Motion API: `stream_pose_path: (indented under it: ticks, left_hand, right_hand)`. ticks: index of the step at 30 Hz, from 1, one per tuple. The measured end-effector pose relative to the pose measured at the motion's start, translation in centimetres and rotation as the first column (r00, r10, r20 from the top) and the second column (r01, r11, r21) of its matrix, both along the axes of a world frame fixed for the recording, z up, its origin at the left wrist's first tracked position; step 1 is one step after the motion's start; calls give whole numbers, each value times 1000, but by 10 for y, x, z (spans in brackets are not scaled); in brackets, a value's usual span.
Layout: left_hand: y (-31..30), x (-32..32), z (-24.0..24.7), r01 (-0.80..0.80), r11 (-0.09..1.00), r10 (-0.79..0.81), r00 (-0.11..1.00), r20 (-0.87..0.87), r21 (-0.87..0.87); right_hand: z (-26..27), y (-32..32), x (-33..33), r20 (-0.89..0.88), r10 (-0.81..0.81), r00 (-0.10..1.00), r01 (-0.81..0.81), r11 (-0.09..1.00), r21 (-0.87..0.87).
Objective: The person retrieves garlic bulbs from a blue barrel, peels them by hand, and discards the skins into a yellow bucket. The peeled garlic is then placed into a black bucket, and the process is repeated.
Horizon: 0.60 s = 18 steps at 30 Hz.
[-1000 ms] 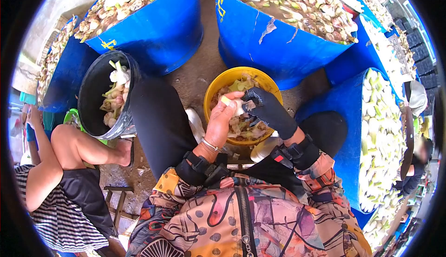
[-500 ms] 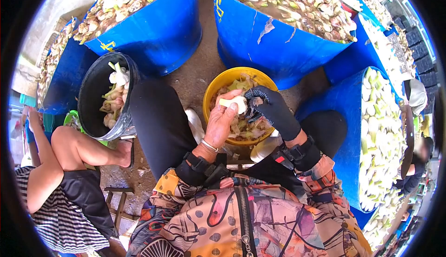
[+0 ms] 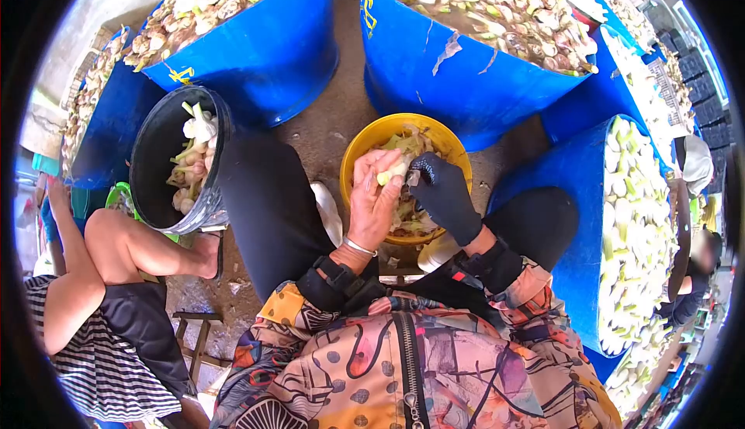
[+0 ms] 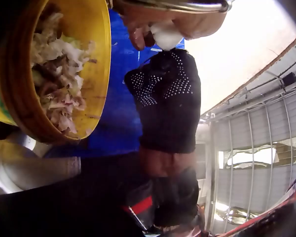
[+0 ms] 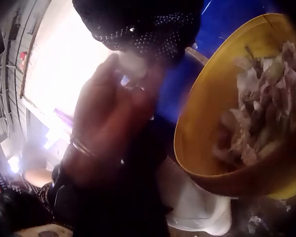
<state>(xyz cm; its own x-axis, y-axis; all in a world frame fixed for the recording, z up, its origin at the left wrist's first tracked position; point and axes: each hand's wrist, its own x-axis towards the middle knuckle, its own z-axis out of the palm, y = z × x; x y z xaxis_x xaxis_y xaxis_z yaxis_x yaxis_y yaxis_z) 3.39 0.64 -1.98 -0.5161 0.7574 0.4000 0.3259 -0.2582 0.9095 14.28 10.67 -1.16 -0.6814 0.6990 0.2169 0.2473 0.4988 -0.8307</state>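
Observation:
Above a yellow bucket (image 3: 351, 146) of peelings, the bare left hand (image 3: 372, 205) grips a garlic bulb (image 3: 400, 168) with its pale green stem end towards the thumb. The gloved right hand (image 3: 448, 195), in black with white dots, has its fingers curled at the bulb's right side. Some papery skin shows by its fingertips. In the left wrist view the white bulb (image 4: 166, 35) lies between the left hand (image 4: 197, 23) and the dotted glove (image 4: 168, 98). The right wrist view shows the left hand (image 5: 111, 113) blurred, below the glove (image 5: 143, 29).
A black bucket (image 3: 146, 173) with garlic bulbs stands left of the knee. Large blue tubs (image 3: 466, 80) heaped with garlic stand ahead, and another blue tub (image 3: 563, 274) is at the right. A seated person (image 3: 116, 305) is at the left beside a small stool (image 3: 200, 342).
The bulb has been turned in the left hand, whose fingers now cover more of it. The gloved hand has shifted slightly down and left, with its back turned more upward.

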Motion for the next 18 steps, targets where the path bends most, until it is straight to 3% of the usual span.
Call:
stream_pose_path:
  ticks: [1, 3, 6, 12, 15, 18]
  left_hand:
    - [0, 2, 0, 32, 999, -31, 981, 191, -3]
    - [2, 7, -1, 97, 995, -88, 835, 544, 11]
    - [1, 5, -5, 158, 985, -159, 716, 679, 64]
    - [-1, 4, 0, 289, 948, -281, 561, 778, 134]
    - [0, 6, 2, 319, 914, -387, 494, 778, 252]
    - [-1, 4, 12, 316, 919, -379, 537, 754, 236]
  right_hand:
    - [0, 1, 0, 10, 14, 1000, -14, 1000, -13]
    - [3, 6, 3, 29, 43, 999, -42, 998, -36]
    - [9, 10, 7, 0, 54, 999, -54, 998, 14]
    - [3, 25, 8, 88, -39, 995, 20, 978, 207]
    - [-8, 33, 8, 223, -107, 969, 19, 930, 367]
    - [-16, 31, 13, 580, -13, 815, -200, 932, 301]
